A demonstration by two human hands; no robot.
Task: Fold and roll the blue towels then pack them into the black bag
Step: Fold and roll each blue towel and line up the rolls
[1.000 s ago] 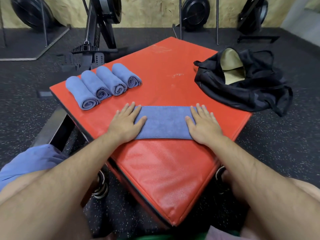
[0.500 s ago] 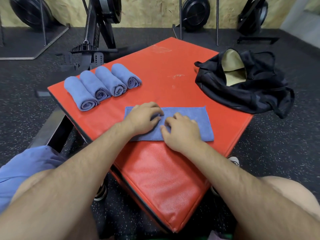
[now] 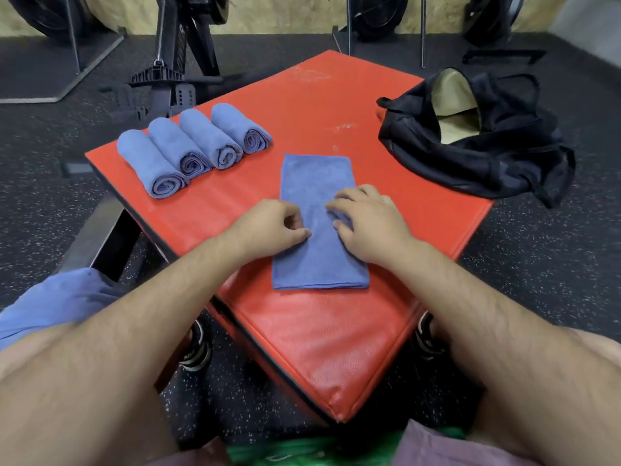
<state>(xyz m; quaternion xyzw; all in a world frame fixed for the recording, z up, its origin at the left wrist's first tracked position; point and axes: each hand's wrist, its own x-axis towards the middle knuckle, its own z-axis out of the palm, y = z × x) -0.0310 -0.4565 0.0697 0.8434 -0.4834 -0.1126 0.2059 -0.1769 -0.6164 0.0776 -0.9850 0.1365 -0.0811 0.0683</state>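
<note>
A folded blue towel (image 3: 316,183) lies as a long strip on the red padded box (image 3: 302,105), running away from me. My left hand (image 3: 268,227) pinches its left edge with curled fingers. My right hand (image 3: 369,223) sits on the strip's right side, its fingers curled into the cloth. Several rolled blue towels (image 3: 191,146) lie side by side at the box's left corner. The black bag (image 3: 470,163) slumps on the right corner with its mouth open, showing a tan lining.
More blue cloth (image 3: 57,297) lies on my left thigh. Black exercise machines (image 3: 181,55) stand on the speckled rubber floor behind the box. A metal bench frame (image 3: 97,237) is at the left. My shoes (image 3: 195,348) show under the box's near edge.
The towel strip has turned from lying crosswise to pointing away from me. Both hands moved from its ends to its middle, and their fingers went from flat to curled.
</note>
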